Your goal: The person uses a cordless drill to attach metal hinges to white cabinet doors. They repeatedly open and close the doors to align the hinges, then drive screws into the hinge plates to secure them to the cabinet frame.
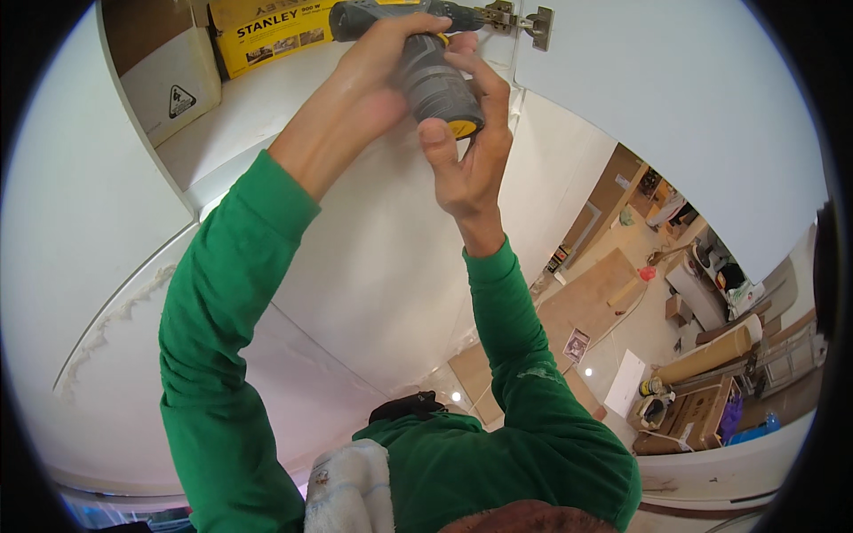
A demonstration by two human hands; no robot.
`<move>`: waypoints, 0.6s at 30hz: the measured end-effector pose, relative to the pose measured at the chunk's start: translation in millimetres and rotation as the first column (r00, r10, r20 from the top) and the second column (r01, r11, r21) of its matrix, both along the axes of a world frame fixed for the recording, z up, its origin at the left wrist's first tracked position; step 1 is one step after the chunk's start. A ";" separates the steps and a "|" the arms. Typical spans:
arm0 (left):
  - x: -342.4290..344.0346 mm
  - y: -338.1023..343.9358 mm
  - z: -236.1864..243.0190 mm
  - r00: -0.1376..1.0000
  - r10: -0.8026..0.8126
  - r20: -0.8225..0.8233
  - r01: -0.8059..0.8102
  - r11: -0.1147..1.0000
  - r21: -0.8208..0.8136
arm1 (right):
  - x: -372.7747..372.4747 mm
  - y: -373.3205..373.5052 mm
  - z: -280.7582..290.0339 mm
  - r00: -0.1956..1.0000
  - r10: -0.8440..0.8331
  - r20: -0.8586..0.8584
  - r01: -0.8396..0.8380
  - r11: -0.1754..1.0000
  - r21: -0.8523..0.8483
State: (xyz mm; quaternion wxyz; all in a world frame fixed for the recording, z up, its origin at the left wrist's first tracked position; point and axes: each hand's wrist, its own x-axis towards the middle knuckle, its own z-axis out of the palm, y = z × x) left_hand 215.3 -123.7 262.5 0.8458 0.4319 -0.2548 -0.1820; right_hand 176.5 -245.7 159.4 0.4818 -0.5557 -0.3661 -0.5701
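Note:
At the top middle, a dark grey and yellow cordless drill [440, 86] lies across both my hands, its nose toward the right. My left hand [378, 75] wraps the drill near the top of its handle, the thumb along the body. Lower down, my right hand [480, 164] holds the handle's thick, yellow-capped end between thumb and fingers. The drill's front end reaches a metal cabinet hinge [538, 28], which joins a white door [657, 98] on the right. Whether the bit touches a screw there is too small to tell.
Inside the white cabinet, a yellow box [275, 40] and a brown-and-white carton [182, 89] stand left of the drill. Far below on the right, the floor holds cardboard sheets [586, 293], a cardboard roll [711, 355], an open carton [702, 413] and scattered items.

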 end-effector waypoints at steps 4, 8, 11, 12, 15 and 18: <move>3.7 -5.8 2.2 0.999 0.046 -0.027 -0.046 0.999 0.007 | -1.6 -1.3 4.4 1.000 -0.007 -0.016 0.007 1.000 -0.005; -0.1 -11.0 2.9 0.992 0.086 -0.087 -0.090 0.995 -0.039 | -2.5 -1.9 6.5 1.000 0.013 -0.011 -0.013 1.000 0.010; -6.7 -19.2 6.2 0.990 0.092 -0.110 -0.100 0.993 -0.067 | -5.2 -5.8 8.6 0.999 0.030 -0.018 -0.030 1.000 0.008; -9.3 -23.0 6.7 0.983 0.054 -0.175 -0.075 0.990 -0.117 | -6.4 -8.0 9.3 1.000 0.021 -0.010 -0.021 1.000 0.013; -17.4 -36.5 6.4 0.938 0.021 -0.346 -0.100 0.972 -0.211 | -10.8 -15.6 11.5 1.000 0.030 -0.006 -0.030 0.999 0.044; -22.5 -40.3 0.8 0.947 0.080 -0.312 -0.181 0.933 -0.310 | -14.6 -18.5 10.4 0.999 0.037 -0.003 -0.037 0.999 0.035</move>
